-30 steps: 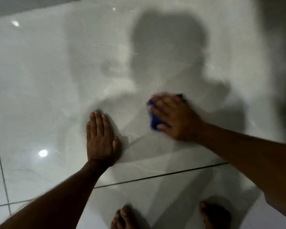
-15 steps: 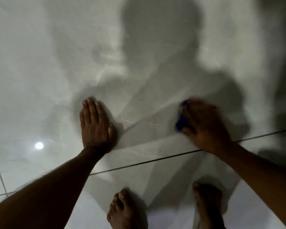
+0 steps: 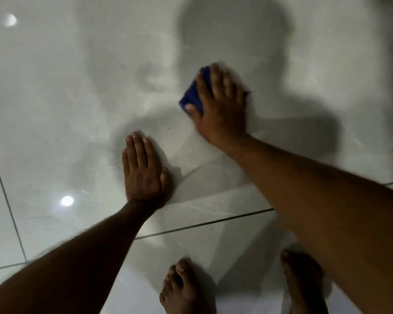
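Blue cloth (image 3: 192, 98) lies flat on the glossy floor (image 3: 55, 114), up & right of centre in the head view, most of it hidden under the right hand (image 3: 221, 105). What shows is a blue strip on the thumb side, plus a small dark corner past the little finger. Its long axis seems to run diagonally, near-left to far-right, roughly in line w/ the fingers (image 3: 216, 82). Edges are motion-blurred, so the exact outline can't be told.

Grip: the right hand is spread wide on top, fingers nearly straight & reaching over the far edge, thumb laid on the near-left corner. It presses the cloth down rather than wrapping it, as far as the blur allows.

Left hand (image 3: 143, 173) is flat on the floor, fingers together, holding nothing; prob. a prop for body weight. It sits nearer the person & to the left, well apart from the cloth, so the right hand is the one on the job.

Key relation: the cloth is directly under the grip, not beside it. I judge the next stroke needs only downward pressure w/ a sweep across the tile. Too light a press & the hand could slide off the cloth.

Further out: a dark grout line (image 3: 202, 224) crosses below both hands, bare feet (image 3: 182, 288) at the bottom edge, the person's shadow (image 3: 234, 41) ahead, two light spots (image 3: 67, 201) reflected at left.
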